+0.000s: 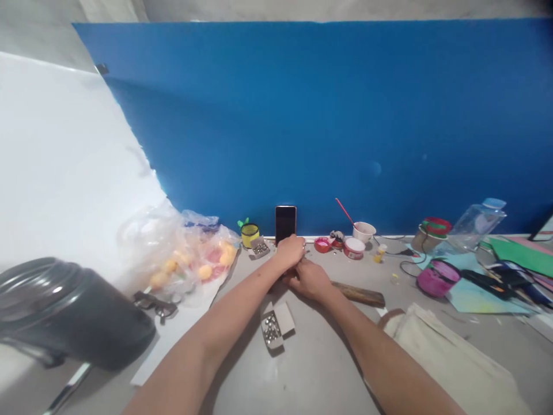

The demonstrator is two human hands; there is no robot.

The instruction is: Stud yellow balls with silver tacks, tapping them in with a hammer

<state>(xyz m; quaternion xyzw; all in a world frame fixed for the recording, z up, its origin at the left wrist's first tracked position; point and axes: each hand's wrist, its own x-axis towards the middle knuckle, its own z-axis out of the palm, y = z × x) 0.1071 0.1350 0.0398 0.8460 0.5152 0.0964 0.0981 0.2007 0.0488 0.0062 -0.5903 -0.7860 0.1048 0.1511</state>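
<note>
My left hand [291, 251] and my right hand [311, 280] meet over the table, just in front of an upright phone [286, 222]. Both have curled fingers, and whatever they may hold is hidden. Partly covered by my right wrist lies a wooden handle [360, 294]; its other end is out of sight. Nearer to me, between my forearms, an open small box [272, 330] holds shiny metal pieces that look like tacks. Another such box [260, 248] stands behind my left wrist, beside a yellow container [249, 234].
A dark cylindrical container [82, 311] and a plastic bag [185, 253] with orange-yellow round things are on the left. A white cup [364, 231], pink jar [354, 248], magenta container [438, 278], clear bottle [475, 226] and pale cloth [449, 357] lie right. A blue panel [324, 127] rises behind.
</note>
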